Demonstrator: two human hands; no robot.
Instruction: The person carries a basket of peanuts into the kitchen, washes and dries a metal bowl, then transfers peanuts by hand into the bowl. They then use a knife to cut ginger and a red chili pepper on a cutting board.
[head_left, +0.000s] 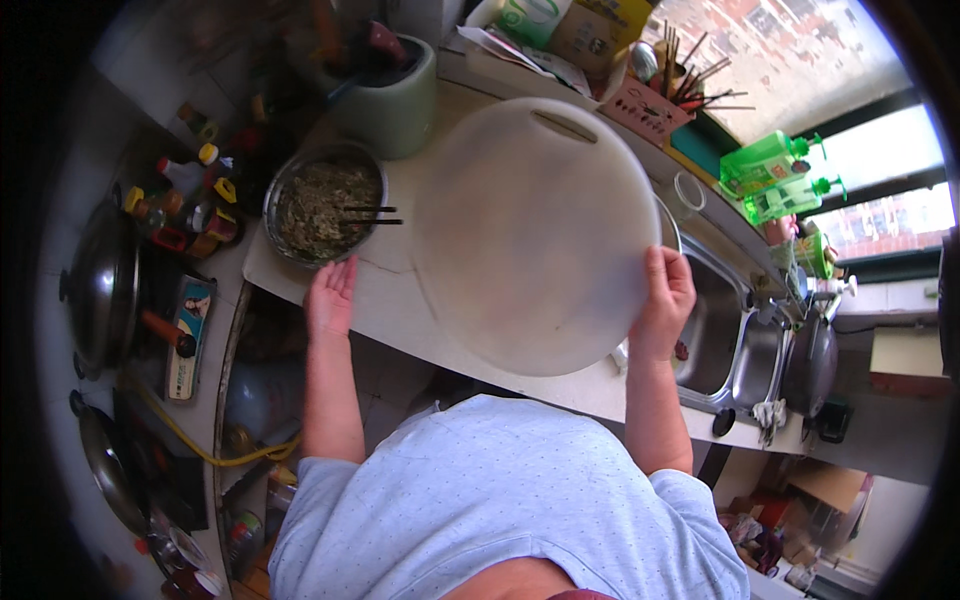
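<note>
A large round whitish cutting board [530,240] with a slot handle at its far edge is gripped at its right rim by my right hand [664,300]. The thumb lies on the face of the board, over the counter [390,290]. My left hand [330,298] is open, palm turned up, with fingers stretched toward the near rim of a metal bowl [270,215]; I cannot tell whether they touch it. Inside the bowl lies a greenish-brown chopped mixture [320,205], with dark chopsticks [375,215] poking out to the right.
A pale green canister [395,110] stands behind the bowl. Sauce bottles [190,200] and a lidded wok [105,285] are on the left. The sink [712,335] lies right of the board. Green pump bottles [770,175] and a pink chopstick basket [640,105] line the windowsill.
</note>
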